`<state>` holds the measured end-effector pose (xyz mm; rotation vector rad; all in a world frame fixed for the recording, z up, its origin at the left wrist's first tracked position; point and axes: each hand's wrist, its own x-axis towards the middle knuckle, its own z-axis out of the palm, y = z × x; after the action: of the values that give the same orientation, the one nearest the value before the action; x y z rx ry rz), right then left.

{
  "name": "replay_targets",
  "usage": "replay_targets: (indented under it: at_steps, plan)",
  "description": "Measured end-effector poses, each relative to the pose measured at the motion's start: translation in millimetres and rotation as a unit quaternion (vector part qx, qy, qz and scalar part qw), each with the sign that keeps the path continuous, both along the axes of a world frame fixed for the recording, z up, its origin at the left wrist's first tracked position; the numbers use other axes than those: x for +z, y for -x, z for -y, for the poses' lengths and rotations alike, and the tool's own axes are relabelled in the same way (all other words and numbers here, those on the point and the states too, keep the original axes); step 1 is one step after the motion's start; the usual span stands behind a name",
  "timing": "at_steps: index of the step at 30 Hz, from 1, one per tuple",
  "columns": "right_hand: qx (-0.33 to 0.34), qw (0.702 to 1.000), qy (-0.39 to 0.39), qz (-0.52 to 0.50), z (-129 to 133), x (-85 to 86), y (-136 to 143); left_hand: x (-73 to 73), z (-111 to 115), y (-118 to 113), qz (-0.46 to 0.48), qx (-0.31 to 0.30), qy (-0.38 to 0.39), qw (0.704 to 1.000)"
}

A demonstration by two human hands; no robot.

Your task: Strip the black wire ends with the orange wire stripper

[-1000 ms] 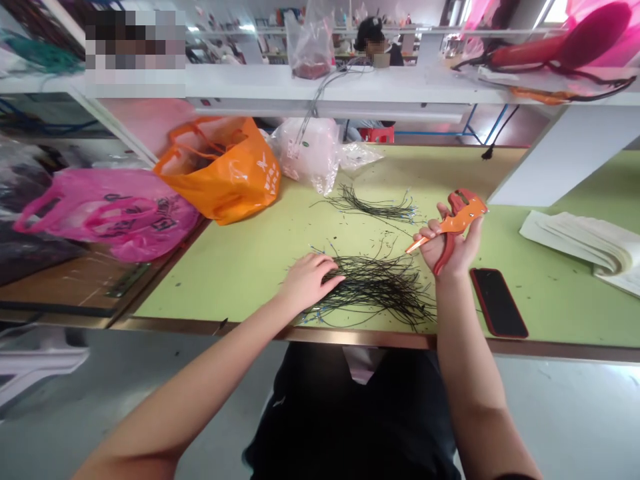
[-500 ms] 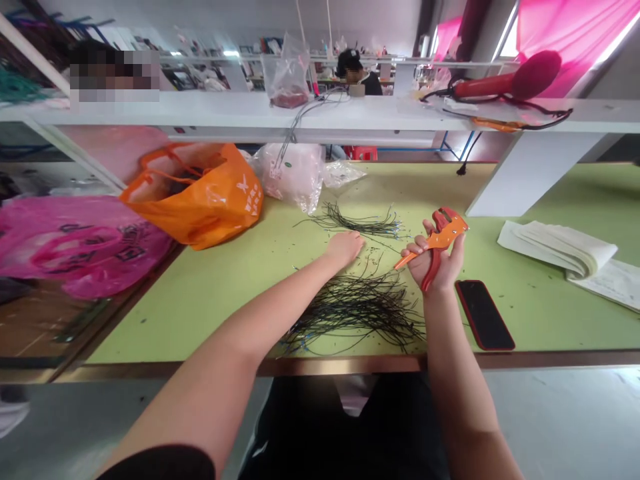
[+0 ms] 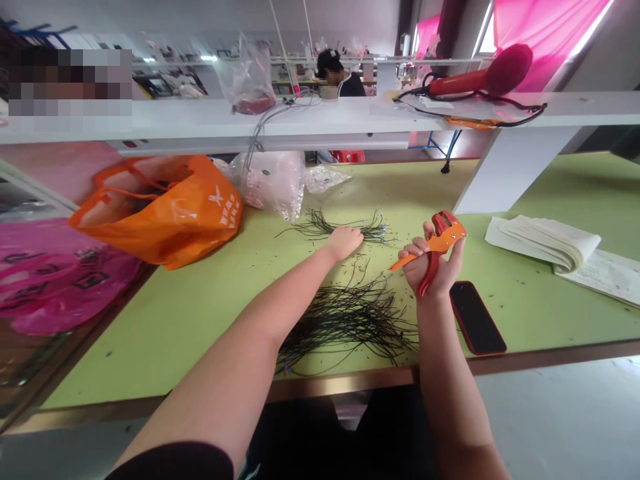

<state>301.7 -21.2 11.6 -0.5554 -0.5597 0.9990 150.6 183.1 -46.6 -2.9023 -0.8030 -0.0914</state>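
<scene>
My left hand (image 3: pixel 346 243) is closed on a thin black wire, at the near edge of the smaller, farther bundle of black wires (image 3: pixel 320 225). The held wire merges with the bundle, and my fingers partly hide it. Several wire ends on the bundle's right side look blue or white. My right hand (image 3: pixel 434 265) grips a wire stripper (image 3: pixel 440 241) with orange and red handles, raised over the table, jaws pointing up and away. No wire shows in its jaws. A larger loose pile of black wires (image 3: pixel 345 320) lies nearer me, between my forearms.
A phone (image 3: pixel 478 317) lies right of my right forearm, with folded papers (image 3: pixel 555 243) beyond. An orange bag (image 3: pixel 170 220) and clear plastic bags (image 3: pixel 275 180) stand at the back left. A white shelf (image 3: pixel 345 123) crosses above, holding a red hair dryer-like tool (image 3: pixel 480 77). People sit beyond it.
My left hand has moved away from me onto the smaller wire bundle, where before it was just short of it. My right hand keeps the wire stripper nearly in place. The view has shifted slightly.
</scene>
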Motion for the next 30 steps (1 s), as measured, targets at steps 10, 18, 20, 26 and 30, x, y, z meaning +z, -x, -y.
replay_targets:
  at_steps: [10,18,20,26,30]
  plan:
    - [0.036,0.994,-0.029,-0.098,-6.5,-6.9,14.1,55.4,31.0,70.7,0.134,0.077,-0.048,0.987]
    - [0.035,0.999,-0.006,-0.040,-13.7,-18.4,47.7,74.9,106.1,160.6,0.269,0.057,-0.066,0.959]
    - [0.058,0.998,-0.016,-0.026,-12.1,-19.5,51.9,79.1,121.5,176.1,0.274,0.066,-0.069,0.957]
    - [0.164,0.985,-0.032,0.052,-4.7,-23.6,59.7,83.6,141.3,200.3,0.275,0.099,-0.068,0.954]
    - [0.214,0.972,-0.030,0.093,-3.7,-27.2,66.9,75.2,144.6,205.6,0.245,0.100,-0.063,0.962]
